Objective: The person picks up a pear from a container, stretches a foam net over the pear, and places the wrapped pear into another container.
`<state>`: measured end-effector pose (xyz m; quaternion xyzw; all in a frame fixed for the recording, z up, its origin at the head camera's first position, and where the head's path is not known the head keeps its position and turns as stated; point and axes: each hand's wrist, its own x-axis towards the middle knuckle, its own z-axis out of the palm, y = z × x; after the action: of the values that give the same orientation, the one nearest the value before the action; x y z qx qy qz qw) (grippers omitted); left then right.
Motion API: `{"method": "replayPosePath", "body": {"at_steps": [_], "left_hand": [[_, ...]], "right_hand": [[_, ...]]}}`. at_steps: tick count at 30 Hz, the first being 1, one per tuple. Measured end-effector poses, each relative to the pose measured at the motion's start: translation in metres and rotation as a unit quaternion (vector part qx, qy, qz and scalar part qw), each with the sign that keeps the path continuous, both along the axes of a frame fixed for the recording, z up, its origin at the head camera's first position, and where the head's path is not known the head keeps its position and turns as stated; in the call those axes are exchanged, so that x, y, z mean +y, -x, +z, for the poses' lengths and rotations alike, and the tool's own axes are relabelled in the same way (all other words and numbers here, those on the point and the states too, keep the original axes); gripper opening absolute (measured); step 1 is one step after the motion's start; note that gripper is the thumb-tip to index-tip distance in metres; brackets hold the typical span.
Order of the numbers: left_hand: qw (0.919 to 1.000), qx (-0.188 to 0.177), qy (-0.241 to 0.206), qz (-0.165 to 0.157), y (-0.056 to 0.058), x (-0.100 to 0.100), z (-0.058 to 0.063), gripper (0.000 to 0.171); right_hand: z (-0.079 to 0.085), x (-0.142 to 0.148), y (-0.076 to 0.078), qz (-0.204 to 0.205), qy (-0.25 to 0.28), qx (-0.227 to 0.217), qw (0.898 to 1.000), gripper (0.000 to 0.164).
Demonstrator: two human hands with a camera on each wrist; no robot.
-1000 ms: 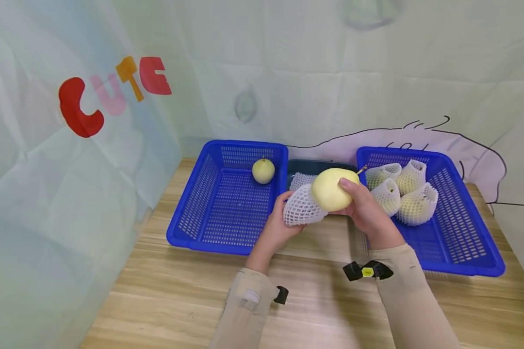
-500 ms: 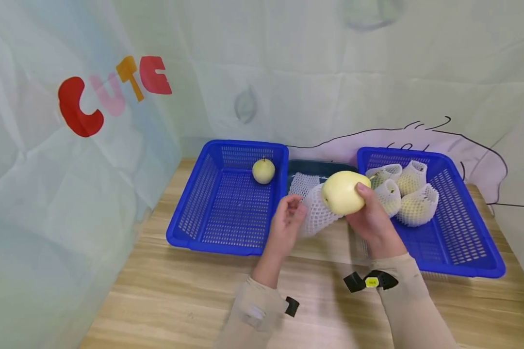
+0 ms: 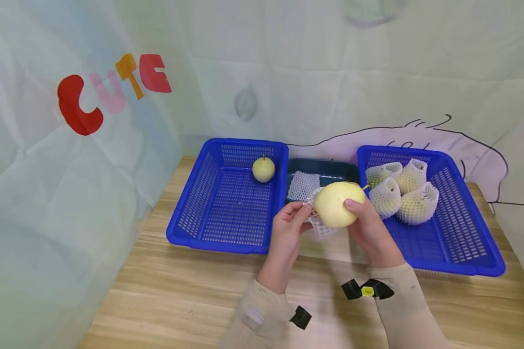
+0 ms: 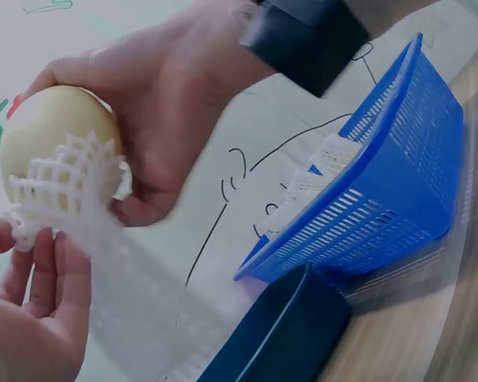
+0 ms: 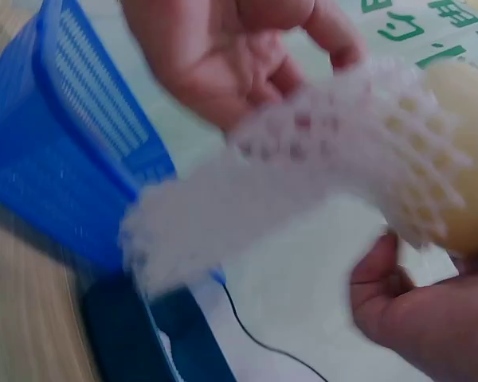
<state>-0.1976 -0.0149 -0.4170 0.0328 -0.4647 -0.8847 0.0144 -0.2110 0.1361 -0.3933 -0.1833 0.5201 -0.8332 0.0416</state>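
Observation:
My right hand [image 3: 372,232] grips a pale yellow pear [image 3: 338,204], its stem pointing right. With thumb and fingers my left hand [image 3: 288,230] pinches the edge of a white foam net sleeve [image 4: 56,179]. The sleeve's mouth covers one end of the pear, and in the right wrist view the rest of the foam net [image 5: 247,199] hangs off that end as a long tube. In the head view the pear hides much of the sleeve. Both hands are above the table, in front of a dark green tray [image 3: 332,167].
Another foam sleeve [image 3: 304,185] lies in the tray. At left, a blue basket [image 3: 174,238] holds one bare pear [image 3: 263,169]. The blue basket at right [image 3: 476,269] holds several pears in foam nets [image 3: 417,203]. A printed cloth [image 3: 262,72] hangs behind the wooden table [image 3: 166,300].
My left hand let go of the sleeve's side, then came right and took its edge. The pear has come down slightly, and the sleeve now shows less beside it.

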Motion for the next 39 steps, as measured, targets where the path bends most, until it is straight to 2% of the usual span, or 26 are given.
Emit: {"method": "replayPosePath", "body": {"at_steps": [3,5,8,10,14,17,20,23,26,27,28,29,30,31,32,33,34,35,36,37,38,39], "left_hand": [[0.9997,0.001,0.017,0.017,0.0,-0.003,0.002,0.004],[0.999,0.011,0.037,0.022,0.0,-0.005,0.002,0.009],[0.9962,0.035,0.074,0.027,-0.002,-0.009,0.004,0.017],[0.9933,0.052,0.099,0.028,-0.003,-0.011,0.007,0.018],[0.9893,0.068,0.129,0.002,-0.006,-0.012,0.013,0.016],[0.99,0.062,0.126,-0.013,-0.006,-0.011,0.014,0.016],[0.993,0.052,0.105,0.004,-0.005,-0.01,0.014,0.016],[0.9953,0.048,0.078,0.029,-0.003,-0.011,0.012,0.017],[0.9954,0.05,0.078,0.025,-0.002,-0.015,0.012,0.019],[0.9939,0.053,0.095,0.017,-0.001,-0.017,0.011,0.02],[0.9891,0.063,0.133,0.006,-0.001,-0.019,0.011,0.021],[0.9792,0.075,0.188,-0.009,-0.002,-0.021,0.011,0.024],[0.9636,0.085,0.252,-0.026,-0.002,-0.024,0.01,0.032],[0.9398,0.095,0.325,-0.045,-0.003,-0.026,0.011,0.043],[0.9073,0.106,0.402,-0.065,-0.004,-0.028,0.011,0.057],[0.8702,0.119,0.47,-0.086,-0.005,-0.029,0.011,0.072],[0.8356,0.13,0.523,-0.106,-0.006,-0.029,0.011,0.086],[0.8111,0.134,0.555,-0.126,-0.007,-0.028,0.01,0.097],[0.7972,0.129,0.572,-0.142,-0.008,-0.027,0.01,0.104],[0.7914,0.123,0.58,-0.151,-0.009,-0.025,0.009,0.107],[0.7959,0.114,0.574,-0.154,-0.009,-0.022,0.007,0.107],[0.8101,0.105,0.556,-0.153,-0.01,-0.02,0.006,0.106]], "right_hand": [[0.0,0.003,-0.002,0.009,-0.036,-0.008,0.999,0.024],[0.0,0.004,-0.002,0.003,-0.063,-0.017,0.998,0.026],[0.001,0.003,-0.003,-0.045,-0.141,-0.034,0.988,0.029],[0.001,0.003,-0.002,-0.083,-0.22,-0.04,0.971,0.036],[0.0,-0.001,-0.001,-0.136,-0.369,-0.039,0.919,0.051],[-0.003,-0.004,0.0,-0.152,-0.437,-0.019,0.887,0.055],[-0.006,-0.006,-0.001,-0.148,-0.487,0.019,0.86,0.056],[-0.009,-0.006,-0.002,-0.127,-0.518,0.056,0.844,0.052],[-0.012,-0.004,-0.003,-0.104,-0.522,0.081,0.843,0.046],[-0.013,-0.004,-0.003,-0.099,-0.521,0.083,0.844,0.045],[-0.013,-0.003,-0.003,-0.095,-0.516,0.081,0.848,0.044],[-0.012,-0.003,-0.003,-0.094,-0.509,0.078,0.852,0.043],[-0.011,-0.002,-0.003,-0.093,-0.5,0.073,0.858,0.042],[-0.01,-0.002,-0.003,-0.092,-0.491,0.065,0.864,0.041],[-0.01,-0.001,-0.003,-0.093,-0.48,0.056,0.871,0.04],[-0.009,-0.001,-0.003,-0.095,-0.467,0.046,0.878,0.04],[-0.008,-0.001,-0.003,-0.098,-0.454,0.035,0.885,0.039],[-0.006,-0.002,-0.003,-0.102,-0.442,0.028,0.891,0.039],[-0.005,-0.002,-0.003,-0.105,-0.432,0.021,0.896,0.038],[-0.004,-0.003,-0.002,-0.109,-0.425,0.016,0.899,0.038],[-0.002,-0.004,-0.002,-0.115,-0.423,0.014,0.899,0.039],[0.0,-0.003,-0.002,-0.123,-0.426,0.015,0.896,0.039]]}}
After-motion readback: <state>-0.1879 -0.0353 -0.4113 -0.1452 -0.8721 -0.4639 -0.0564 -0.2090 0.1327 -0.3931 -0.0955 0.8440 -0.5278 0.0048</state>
